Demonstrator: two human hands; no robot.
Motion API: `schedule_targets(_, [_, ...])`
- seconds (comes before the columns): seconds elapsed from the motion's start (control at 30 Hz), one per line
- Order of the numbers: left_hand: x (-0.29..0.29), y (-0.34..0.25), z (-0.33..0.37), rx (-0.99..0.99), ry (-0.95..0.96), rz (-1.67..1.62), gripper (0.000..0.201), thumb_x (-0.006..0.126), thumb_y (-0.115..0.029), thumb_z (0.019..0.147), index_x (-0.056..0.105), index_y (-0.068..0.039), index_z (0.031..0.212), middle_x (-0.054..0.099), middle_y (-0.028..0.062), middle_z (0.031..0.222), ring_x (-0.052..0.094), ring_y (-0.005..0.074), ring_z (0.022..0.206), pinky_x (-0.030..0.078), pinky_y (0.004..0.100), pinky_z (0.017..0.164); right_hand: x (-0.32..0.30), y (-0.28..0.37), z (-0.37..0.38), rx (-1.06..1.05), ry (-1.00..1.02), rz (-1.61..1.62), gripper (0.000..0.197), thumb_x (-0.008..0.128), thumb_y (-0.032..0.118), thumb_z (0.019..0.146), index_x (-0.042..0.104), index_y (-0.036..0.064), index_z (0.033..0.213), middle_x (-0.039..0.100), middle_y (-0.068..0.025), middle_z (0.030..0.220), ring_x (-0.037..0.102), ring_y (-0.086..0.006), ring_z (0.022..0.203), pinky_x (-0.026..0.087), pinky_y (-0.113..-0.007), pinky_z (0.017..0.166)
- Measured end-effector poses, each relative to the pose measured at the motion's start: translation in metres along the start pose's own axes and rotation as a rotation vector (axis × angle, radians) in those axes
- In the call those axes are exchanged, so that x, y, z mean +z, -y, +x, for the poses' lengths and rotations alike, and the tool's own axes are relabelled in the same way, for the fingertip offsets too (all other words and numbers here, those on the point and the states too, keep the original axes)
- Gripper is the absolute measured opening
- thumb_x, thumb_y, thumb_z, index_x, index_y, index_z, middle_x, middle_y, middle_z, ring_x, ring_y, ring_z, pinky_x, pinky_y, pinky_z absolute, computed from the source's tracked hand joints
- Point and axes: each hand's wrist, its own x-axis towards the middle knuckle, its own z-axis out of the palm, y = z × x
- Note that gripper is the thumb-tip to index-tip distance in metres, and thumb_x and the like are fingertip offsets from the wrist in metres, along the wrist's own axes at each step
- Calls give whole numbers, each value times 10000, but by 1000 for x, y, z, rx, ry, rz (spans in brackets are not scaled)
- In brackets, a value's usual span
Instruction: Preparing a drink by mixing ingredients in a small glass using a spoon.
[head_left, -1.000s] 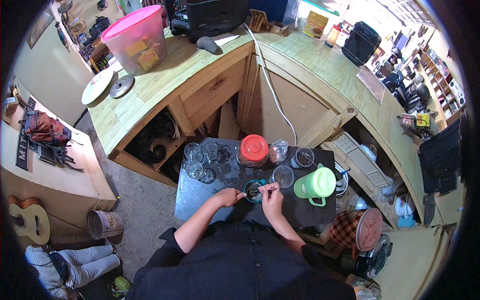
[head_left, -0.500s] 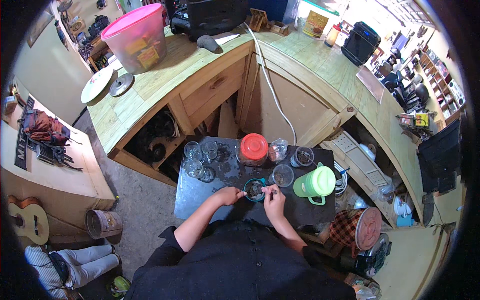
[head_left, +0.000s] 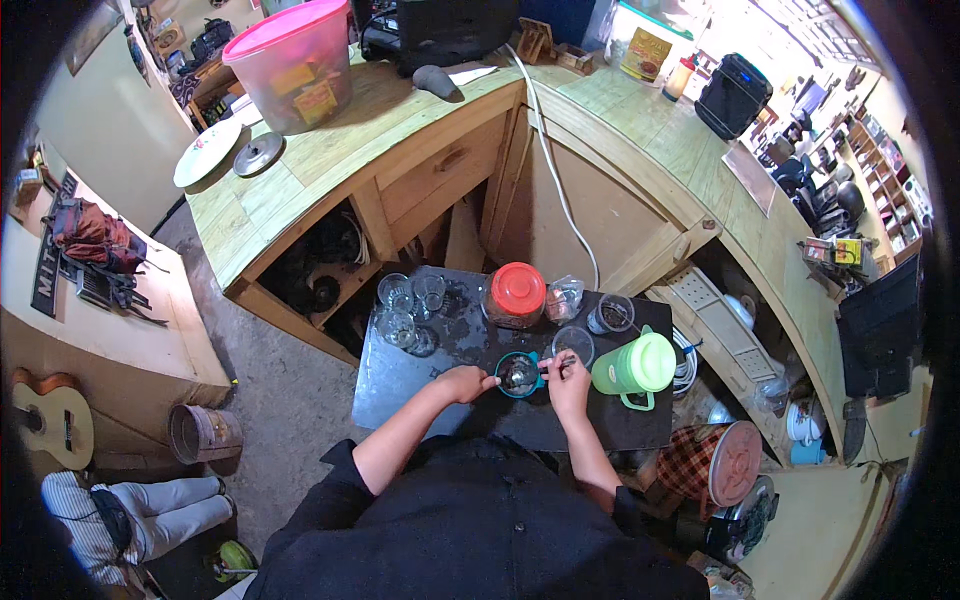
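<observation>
Near the front of the low dark table, a small teal-rimmed cup (head_left: 504, 389) holds dark, wet-looking contents. My left hand (head_left: 464, 384) pinches its left rim with thumb and fingers. From the right, my right hand (head_left: 569, 388) closes round the handle of a metal spoon (head_left: 521, 373), whose shiny bowl is over or in the cup. Just beyond my right hand stands a clear plastic cup (head_left: 573, 345) with dark residue. A light green lidded pitcher (head_left: 632, 366) is to its right. Behind sit a red-lidded jar (head_left: 516, 293) and another clear cup (head_left: 611, 314) with dark contents.
Several clear glasses (head_left: 397, 327) stand at the table's back left. A small plastic bag (head_left: 564, 300) lies beside the jar. The wooden counter (head_left: 330, 165) curves round the far side, with a pink-lidded tub (head_left: 290, 75) on it. A white cable (head_left: 560, 185) hangs down its front.
My right hand has moved slightly right and up, and the spoon's bowl now shows at the teal-rimmed cup. The left hand still pinches the rim. The whole view has shifted a little.
</observation>
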Motion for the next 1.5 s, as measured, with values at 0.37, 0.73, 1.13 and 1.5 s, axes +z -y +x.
schedule_targets(0.37, [-1,-1,2,-22,14,35,587,347,-542,929,651,-53,1045,631,217,1041,579,385,1016,437,462,889,-3,-13,-9,-181,-89,-280,102,599,-16,799,500,-16,773,584,-127,725,640,-202,660,491,-308,594])
schedule_targets(0.73, [2,-1,6,10,1,66,589,341,-532,936,644,-37,1034,630,224,1024,578,393,1007,436,462,878,-6,-19,-6,-314,-125,-453,152,590,-6,843,476,27,747,509,-34,648,547,-94,507,455,-240,457])
schedule_targets(1.13, [3,2,6,12,-18,73,628,327,-548,933,652,-18,1020,627,234,1029,576,395,1008,437,458,883,13,8,-19,-332,-127,-426,72,552,-26,780,485,-6,761,497,-171,783,542,-348,676,436,-410,608])
schedule_targets(1.5, [1,-3,-2,22,-47,16,644,336,-580,924,643,-15,960,636,200,753,630,338,677,491,441,654,7,-4,-32,-308,-180,-277,103,538,-28,807,450,-3,759,479,-131,747,531,-273,620,431,-360,567])
